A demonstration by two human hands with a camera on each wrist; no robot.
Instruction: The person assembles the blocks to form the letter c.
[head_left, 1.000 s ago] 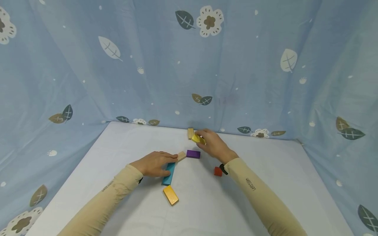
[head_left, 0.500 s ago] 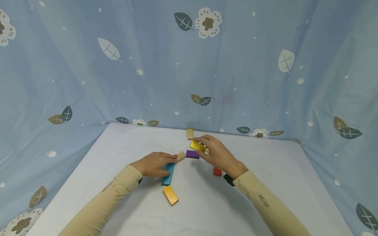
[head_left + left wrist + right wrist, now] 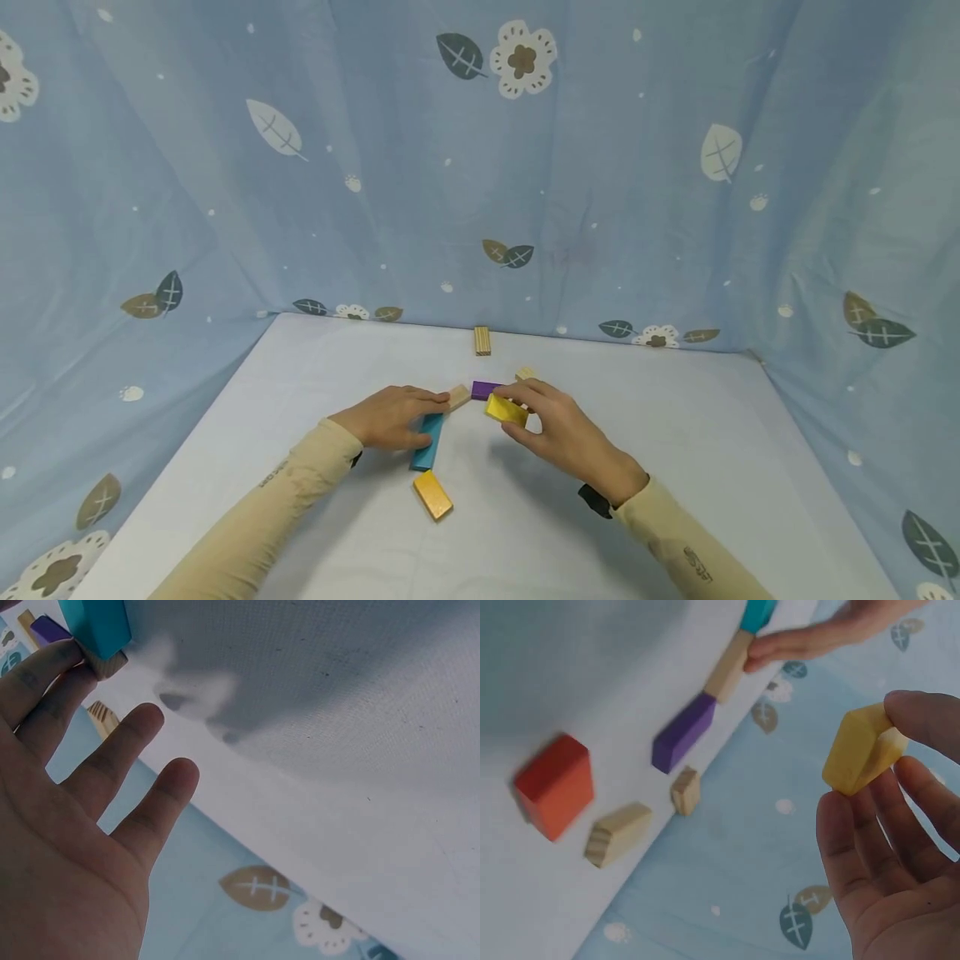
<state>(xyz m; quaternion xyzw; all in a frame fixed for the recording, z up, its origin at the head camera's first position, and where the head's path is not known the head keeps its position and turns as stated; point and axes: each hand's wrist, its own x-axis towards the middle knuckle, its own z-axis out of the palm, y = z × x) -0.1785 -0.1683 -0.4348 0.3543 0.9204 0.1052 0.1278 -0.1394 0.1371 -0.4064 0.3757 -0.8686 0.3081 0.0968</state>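
Note:
My right hand (image 3: 570, 437) pinches a yellow wooden block (image 3: 506, 410) between thumb and fingers, just in front of the purple block (image 3: 486, 390) in the head view. The right wrist view shows that yellow block (image 3: 859, 750) held at the fingertips. My left hand (image 3: 393, 419) lies with fingers extended, fingertips at a plain wood block (image 3: 459, 397) and thumb over a blue block (image 3: 426, 450). Blue, plain and purple blocks form a bent row. In the left wrist view, two fingers touch the plain block (image 3: 109, 664) beside the blue block (image 3: 97, 626).
An orange-yellow block (image 3: 432, 495) lies at the near end of the row. A striped wood block (image 3: 482, 341) stands near the back cloth, another wood block (image 3: 525, 374) behind my right hand. A red block (image 3: 555, 784), hidden in the head view, shows in the right wrist view.
My right hand has carried the yellow block nearer to me, from beside the striped block to in front of the purple one. It now covers the red block. The left hand stays put.

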